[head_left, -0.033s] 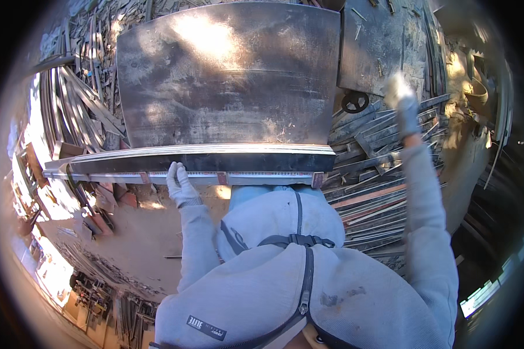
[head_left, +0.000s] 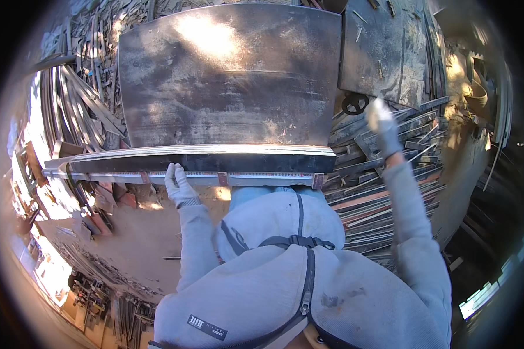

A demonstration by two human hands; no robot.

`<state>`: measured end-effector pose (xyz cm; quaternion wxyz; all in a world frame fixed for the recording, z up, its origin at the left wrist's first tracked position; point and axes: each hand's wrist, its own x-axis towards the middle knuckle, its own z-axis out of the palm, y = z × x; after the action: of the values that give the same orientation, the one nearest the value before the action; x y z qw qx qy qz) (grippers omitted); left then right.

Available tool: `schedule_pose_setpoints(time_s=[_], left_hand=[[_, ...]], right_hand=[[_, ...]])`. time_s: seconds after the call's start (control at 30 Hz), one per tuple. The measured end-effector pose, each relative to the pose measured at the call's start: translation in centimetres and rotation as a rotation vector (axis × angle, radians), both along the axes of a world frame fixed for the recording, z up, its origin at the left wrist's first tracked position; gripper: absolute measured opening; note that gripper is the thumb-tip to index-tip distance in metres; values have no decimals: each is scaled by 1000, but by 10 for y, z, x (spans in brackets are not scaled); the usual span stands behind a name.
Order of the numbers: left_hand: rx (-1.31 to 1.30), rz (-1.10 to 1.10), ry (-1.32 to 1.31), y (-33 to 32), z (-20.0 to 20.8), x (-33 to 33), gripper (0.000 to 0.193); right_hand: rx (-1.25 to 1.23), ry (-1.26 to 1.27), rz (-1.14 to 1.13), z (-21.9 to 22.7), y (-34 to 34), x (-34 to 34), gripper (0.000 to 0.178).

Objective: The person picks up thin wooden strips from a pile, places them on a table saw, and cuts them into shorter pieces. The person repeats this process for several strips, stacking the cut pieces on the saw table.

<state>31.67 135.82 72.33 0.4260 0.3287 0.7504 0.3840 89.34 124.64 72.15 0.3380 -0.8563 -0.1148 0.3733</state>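
The white-gloved left hand [head_left: 180, 186] lays straightened fingers against the long black-faced boards [head_left: 262, 162] edging the dark metal counter [head_left: 230, 107]. Beyond its right edge, the white-gloved right hand [head_left: 384, 125] has room, fingers too blurred to tell.

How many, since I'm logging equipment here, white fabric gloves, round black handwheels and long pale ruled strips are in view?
White fabric gloves, on left hand and right hand: 2
Round black handwheel: 1
Long pale ruled strip: 1
Total: 4
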Motion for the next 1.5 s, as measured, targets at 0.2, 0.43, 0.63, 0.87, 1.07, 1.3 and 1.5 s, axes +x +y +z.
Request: schedule_pose_setpoints(time_s=[0.2,0.43,0.63,0.87,1.07,1.3,1.5], left_hand=[[33,7,118,-17,-27,-45,51],[-33,203,-28,5,-24,-75,78],[-91,108,-255,78,-4,-111,88],[-225,49,-152,120,-46,-175,92],[-73,271,-398,137,4,-216,81],[-85,437,-1024,158,37,-210,88],[110,314,-1246,129,50,-208,90]], right_hand=[[-8,49,88,-77,-102,-144,69],[-323,-328,389,-81,-69,-117,56],[-145,-547,375,-108,-62,-62,83],[-56,111,-200,-145,-66,-99,68],[144,209,-249,-30,-59,-82,41],[256,-87,-147,151,-102,-128,28],[464,-421,66,181,-201,-202,37]])
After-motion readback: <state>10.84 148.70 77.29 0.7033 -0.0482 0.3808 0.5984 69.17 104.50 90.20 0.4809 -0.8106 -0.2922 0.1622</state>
